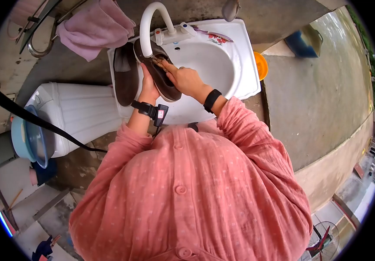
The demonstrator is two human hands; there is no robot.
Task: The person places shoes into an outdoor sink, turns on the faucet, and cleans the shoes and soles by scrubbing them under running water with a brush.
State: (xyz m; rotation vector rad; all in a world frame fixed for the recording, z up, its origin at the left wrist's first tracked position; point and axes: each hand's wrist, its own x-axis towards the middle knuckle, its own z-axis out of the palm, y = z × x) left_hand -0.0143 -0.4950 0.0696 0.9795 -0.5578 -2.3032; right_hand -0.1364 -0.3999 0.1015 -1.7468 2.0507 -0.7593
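Under the white curved faucet [156,21], a dark brown shoe [167,88] is tilted over the white sink basin [213,65]. My left hand [148,86] is closed around the shoe's left side from below, its thumb or finger up along the edge. My right hand [185,80] comes from the right, its fingers at the shoe's opening, touching a small brown thing that I cannot make out clearly. A second brown shoe [126,76] lies on the sink's left rim, beside the held one.
A pink towel [94,30] hangs at the upper left. Left of the sink stands a white ribbed tub or machine [81,106] with blue basins [24,130]. A brush [218,35] lies on the back rim. An orange basin [260,66] is at the right.
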